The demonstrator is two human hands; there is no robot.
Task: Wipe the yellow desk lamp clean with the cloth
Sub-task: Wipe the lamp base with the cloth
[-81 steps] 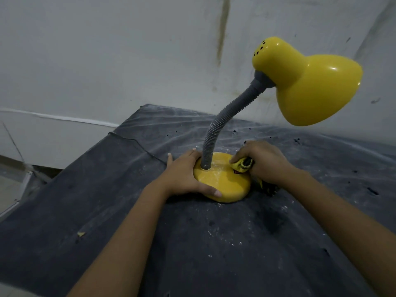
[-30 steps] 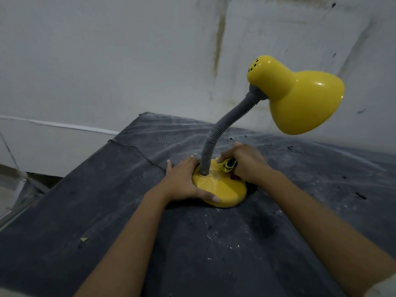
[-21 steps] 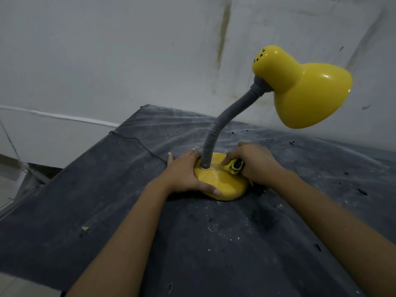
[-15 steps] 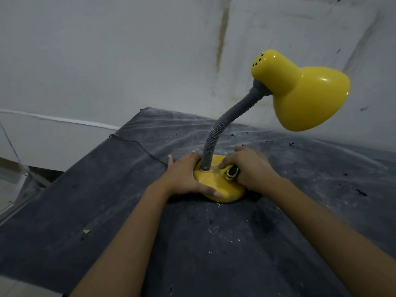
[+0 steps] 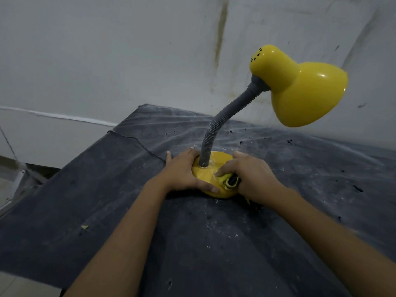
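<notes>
Base-wiping step. Left hand point(image 5: 182, 170) clasps the round base point(image 5: 211, 166) of the glossy yellow desk lamp point(image 5: 304, 91) on a dusty dark sheet point(image 5: 107, 189); right hand point(image 5: 250, 174) grips a bunched yellow-and-black cloth point(image 5: 227, 181) against the base's near rim. Next, probably: the grey ribbed neck point(image 5: 233, 102).

Light: dim, diffuse, greyish
Glare: small highlights on lamp shade point(image 5: 308, 93)
Shadows: soft, faint
Edges: wide-angle bowing

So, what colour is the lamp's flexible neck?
The flexible neck is grey, clearest in the head view.
</notes>
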